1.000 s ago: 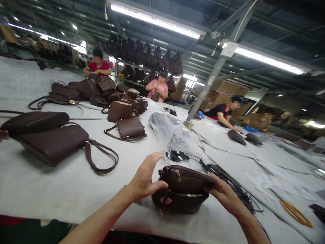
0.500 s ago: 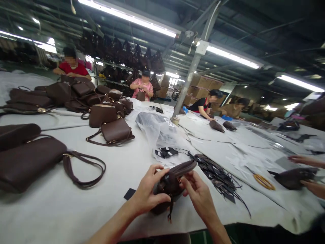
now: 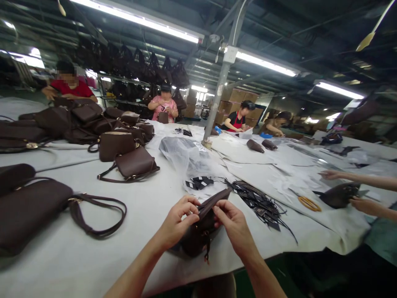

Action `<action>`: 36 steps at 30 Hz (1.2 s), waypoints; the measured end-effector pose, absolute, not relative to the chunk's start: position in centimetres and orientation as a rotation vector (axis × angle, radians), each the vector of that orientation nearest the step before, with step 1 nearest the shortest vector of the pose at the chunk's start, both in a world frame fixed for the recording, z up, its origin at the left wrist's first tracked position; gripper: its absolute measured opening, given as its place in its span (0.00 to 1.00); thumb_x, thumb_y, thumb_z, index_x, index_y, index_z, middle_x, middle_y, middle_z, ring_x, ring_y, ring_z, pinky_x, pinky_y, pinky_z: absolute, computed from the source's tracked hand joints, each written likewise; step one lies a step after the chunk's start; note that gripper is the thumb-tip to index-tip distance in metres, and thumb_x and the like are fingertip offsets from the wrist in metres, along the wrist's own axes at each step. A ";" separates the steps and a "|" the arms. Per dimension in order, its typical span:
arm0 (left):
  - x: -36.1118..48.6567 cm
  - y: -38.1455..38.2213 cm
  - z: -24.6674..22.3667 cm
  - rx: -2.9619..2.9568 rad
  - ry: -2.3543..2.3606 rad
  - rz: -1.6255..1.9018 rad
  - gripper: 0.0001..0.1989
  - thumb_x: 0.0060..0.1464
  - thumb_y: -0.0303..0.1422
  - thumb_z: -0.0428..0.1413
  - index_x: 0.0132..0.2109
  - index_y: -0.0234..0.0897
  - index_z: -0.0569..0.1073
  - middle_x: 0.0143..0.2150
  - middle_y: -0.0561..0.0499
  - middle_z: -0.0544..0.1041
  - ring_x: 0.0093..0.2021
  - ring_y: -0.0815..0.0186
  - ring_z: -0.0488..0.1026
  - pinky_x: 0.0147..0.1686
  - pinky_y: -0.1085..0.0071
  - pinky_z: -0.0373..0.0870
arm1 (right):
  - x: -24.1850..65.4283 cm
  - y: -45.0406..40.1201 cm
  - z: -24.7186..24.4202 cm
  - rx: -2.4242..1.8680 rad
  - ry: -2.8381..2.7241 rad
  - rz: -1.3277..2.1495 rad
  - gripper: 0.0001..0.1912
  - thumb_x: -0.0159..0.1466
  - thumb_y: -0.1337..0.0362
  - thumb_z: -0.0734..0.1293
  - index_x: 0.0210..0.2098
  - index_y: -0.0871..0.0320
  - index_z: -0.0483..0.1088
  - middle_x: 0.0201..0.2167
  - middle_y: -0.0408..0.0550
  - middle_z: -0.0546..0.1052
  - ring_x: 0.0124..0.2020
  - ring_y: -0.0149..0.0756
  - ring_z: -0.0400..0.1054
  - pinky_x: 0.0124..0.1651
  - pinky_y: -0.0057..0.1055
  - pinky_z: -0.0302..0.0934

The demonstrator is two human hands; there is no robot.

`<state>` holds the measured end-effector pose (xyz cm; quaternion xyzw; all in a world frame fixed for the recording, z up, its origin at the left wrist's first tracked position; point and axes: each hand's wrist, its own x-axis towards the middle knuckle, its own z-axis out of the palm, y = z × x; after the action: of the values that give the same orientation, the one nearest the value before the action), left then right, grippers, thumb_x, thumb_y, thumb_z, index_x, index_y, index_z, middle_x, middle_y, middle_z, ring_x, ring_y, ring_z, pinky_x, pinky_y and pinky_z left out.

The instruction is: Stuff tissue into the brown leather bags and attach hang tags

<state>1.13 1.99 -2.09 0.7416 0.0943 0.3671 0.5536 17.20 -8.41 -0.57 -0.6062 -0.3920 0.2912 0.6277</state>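
Note:
A small dark brown bag (image 3: 195,241) stands near the front edge of the white-covered table (image 3: 145,219), its strap or top edge raised between my hands. My left hand (image 3: 181,217) pinches the upper left part of that dark piece, thumb and fingers together. On the other side, my right hand (image 3: 228,217) is closed on the bag's upper right edge. A short tassel with metal ends (image 3: 206,252) hangs from the bag's front. The bag's opening is partly hidden by the fingers.
Brown bags (image 3: 136,163) lie at the left. Clear plastic (image 3: 186,153), black tags (image 3: 200,183) and corded black tags (image 3: 257,203) lie beyond my hands. At right are yellow-handled scissors (image 3: 309,203) and another person's hands (image 3: 361,205) at a dark bag. A post (image 3: 217,97) rises behind.
My left hand has moved up from the bag's side to its upper edge. The view has shifted, and a person's hands at the right hold the other bag differently.

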 end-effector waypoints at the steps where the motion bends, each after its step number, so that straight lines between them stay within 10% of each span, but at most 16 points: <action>1: 0.8 2.1 -2.0 1.767 0.179 0.834 0.02 0.54 0.30 0.56 0.34 0.36 0.72 0.49 0.45 0.70 0.50 0.59 0.67 0.50 0.65 0.63 | 17.1 -8.4 -0.4 -1.382 -0.885 0.649 0.19 0.54 0.47 0.73 0.31 0.57 0.72 0.24 0.41 0.71 0.25 0.29 0.64 0.24 0.23 0.62; 6: -0.4 3.5 -1.5 1.819 -0.037 0.604 0.10 0.54 0.32 0.59 0.44 0.38 0.73 0.59 0.42 0.65 0.56 0.56 0.65 0.50 0.63 0.66 | 16.9 -8.1 0.2 -1.397 -0.846 0.604 0.19 0.52 0.47 0.74 0.30 0.57 0.72 0.26 0.43 0.74 0.29 0.32 0.68 0.28 0.25 0.66; 21: 1.5 0.9 -1.3 1.634 0.291 0.694 0.07 0.44 0.21 0.52 0.31 0.36 0.68 0.49 0.48 0.68 0.44 0.65 0.66 0.31 0.75 0.61 | 17.2 -8.0 -0.4 -1.313 -0.760 0.725 0.17 0.51 0.52 0.76 0.30 0.58 0.73 0.26 0.42 0.74 0.25 0.28 0.66 0.27 0.25 0.65; 26: 2.5 0.7 -1.7 1.773 0.264 0.871 0.09 0.45 0.19 0.47 0.29 0.37 0.66 0.42 0.48 0.67 0.46 0.62 0.65 0.45 0.68 0.63 | 17.2 -8.0 -0.3 -1.318 -0.810 0.740 0.17 0.53 0.52 0.75 0.30 0.59 0.73 0.25 0.42 0.74 0.24 0.27 0.65 0.28 0.24 0.63; 36: 0.9 3.6 -2.0 1.701 -0.036 0.489 0.08 0.54 0.32 0.56 0.42 0.38 0.73 0.56 0.46 0.63 0.44 0.63 0.66 0.40 0.70 0.65 | 17.7 -8.4 0.1 -1.282 -0.775 0.822 0.18 0.52 0.51 0.76 0.31 0.59 0.74 0.26 0.43 0.74 0.24 0.27 0.64 0.26 0.23 0.61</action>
<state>0.91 3.57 -1.99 0.7437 -0.0155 0.2138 0.6332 17.72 -8.40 0.08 -0.5660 -0.3419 0.3628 0.6566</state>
